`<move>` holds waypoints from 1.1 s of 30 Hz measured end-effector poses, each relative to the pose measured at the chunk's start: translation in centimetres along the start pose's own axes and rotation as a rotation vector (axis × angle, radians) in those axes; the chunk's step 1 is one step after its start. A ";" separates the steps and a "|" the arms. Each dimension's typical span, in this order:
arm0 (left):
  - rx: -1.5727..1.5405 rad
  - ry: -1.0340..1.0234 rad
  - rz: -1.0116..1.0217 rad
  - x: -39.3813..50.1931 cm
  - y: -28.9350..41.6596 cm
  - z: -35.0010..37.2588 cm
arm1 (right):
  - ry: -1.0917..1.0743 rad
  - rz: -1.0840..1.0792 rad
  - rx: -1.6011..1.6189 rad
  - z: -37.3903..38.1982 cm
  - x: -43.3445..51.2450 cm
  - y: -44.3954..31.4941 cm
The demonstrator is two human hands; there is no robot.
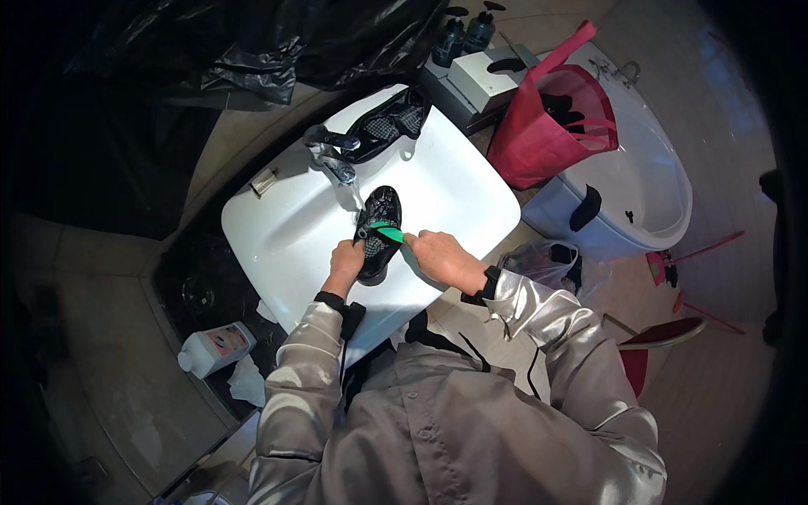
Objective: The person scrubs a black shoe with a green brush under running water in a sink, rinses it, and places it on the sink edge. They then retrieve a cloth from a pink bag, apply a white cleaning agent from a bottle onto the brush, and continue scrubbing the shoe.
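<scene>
A wet black shoe (381, 255) with a grey patterned section is held over the white washbasin (454, 183). My left hand (346, 262) grips its near left side. In my right hand (442, 254) is a green-handled brush (390, 233), laid across the upper of the shoe; its bristles are hidden. Water runs from the chrome faucet (338, 165) onto or just beside the shoe's left edge. A second dark item with the same pattern, apparently the other shoe (388, 126), rests on the basin's back rim beside the faucet.
A pink tote bag (527, 142) with dark contents stands right of the basin, near a tissue box (483, 79) and pump bottles (449, 44). Behind it is a white bathtub (656, 189). A white jug (218, 347) lies on the dark counter at left. A red chair (656, 338) stands at right.
</scene>
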State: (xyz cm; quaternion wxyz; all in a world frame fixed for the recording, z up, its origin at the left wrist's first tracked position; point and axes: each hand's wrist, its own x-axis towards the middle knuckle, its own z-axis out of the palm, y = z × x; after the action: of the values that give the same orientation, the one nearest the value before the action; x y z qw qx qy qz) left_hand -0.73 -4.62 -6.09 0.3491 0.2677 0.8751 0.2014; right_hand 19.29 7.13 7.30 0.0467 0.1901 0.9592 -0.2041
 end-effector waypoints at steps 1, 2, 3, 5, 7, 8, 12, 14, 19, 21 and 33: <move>-0.035 -0.014 0.002 0.0 -0.1 0.1 | -0.003 0.014 0.001 0.1 -0.1 0.2; -0.069 -0.028 0.004 0.1 -0.3 0.2 | -0.006 0.028 0.001 0.3 -0.2 0.4; -0.104 -0.043 0.006 0.0 -0.4 0.2 | -0.009 0.043 0.003 0.4 -0.5 0.6; -0.152 -0.036 0.009 0.0 -0.6 0.4 | 0.039 0.029 0.015 0.5 -1.1 0.8; -0.240 -0.040 -0.013 0.2 -1.1 0.7 | 0.063 0.002 0.012 0.2 -1.5 0.7; -0.304 -0.051 -0.035 0.4 -1.2 1.0 | 0.062 -0.014 0.001 -0.2 -1.7 0.6; -0.702 -0.194 -0.162 0.5 -0.7 1.2 | 0.085 -0.029 -0.015 -1.0 -2.5 0.5; -0.765 -0.227 -0.144 0.0 -0.3 1.1 | 0.067 -0.015 -0.030 -0.8 -2.5 1.0; -0.899 -0.238 -0.244 -0.8 0.8 0.5 | 0.119 -0.044 0.008 -0.6 -2.4 0.8; -0.998 -0.247 -0.251 -1.1 0.8 0.5 | 0.131 -0.045 0.012 -0.3 -2.3 0.6; -1.007 -0.350 -0.192 -1.5 1.5 0.0 | 0.106 -0.042 0.077 -0.4 -1.5 0.1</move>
State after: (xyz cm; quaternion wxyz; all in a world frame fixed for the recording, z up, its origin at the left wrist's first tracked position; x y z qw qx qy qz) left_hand 0.65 -4.35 -4.49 0.5915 0.0154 0.6198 0.5155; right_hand 20.74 6.85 7.88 -0.0157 0.1820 0.9555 -0.2314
